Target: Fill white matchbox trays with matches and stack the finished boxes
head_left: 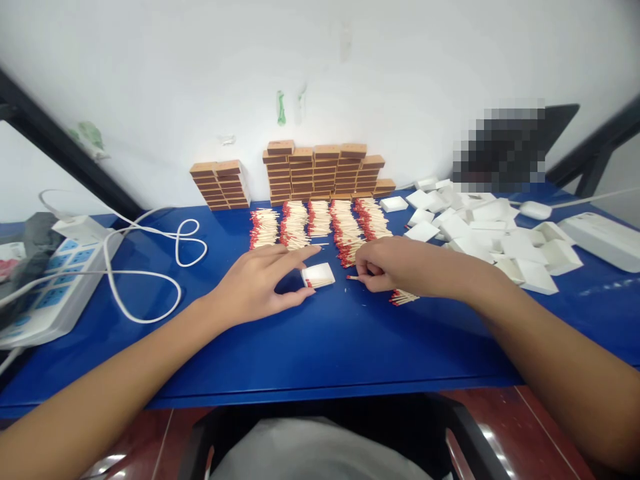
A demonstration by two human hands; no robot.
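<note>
Your right hand [377,267] is closed in a pinch, thumb against bent fingers, with a match [353,277] sticking out of it, red head toward your left; whether more sticks are hidden in your fingers, you cannot tell from here. Your left hand [265,283] is spread, thumb and index finger well apart, with a small white tray [318,273] at their tips on the tabletop: the thumb tip is at its near left corner, while the index fingertip lies just beyond its far edge. A few matches lie along the near side inside that tray, and the rest of its floor is bare. Just past your index finger a loose matchstick [321,244] lies on the blue table [320,360]. Beyond your hands five match piles [346,223] stand side by side, red heads mostly to your left, and a smaller bunch [403,297] lies under your right wrist. Behind the piles, brown matchboxes [313,177] are stacked against the white wall, with a separate stack [220,187] to their left. To your right is a jumbled heap of white trays [480,230], beside a longer white box [605,240]. Far left sits a power strip [63,273] with blue sockets, near a looping white cable.
</note>
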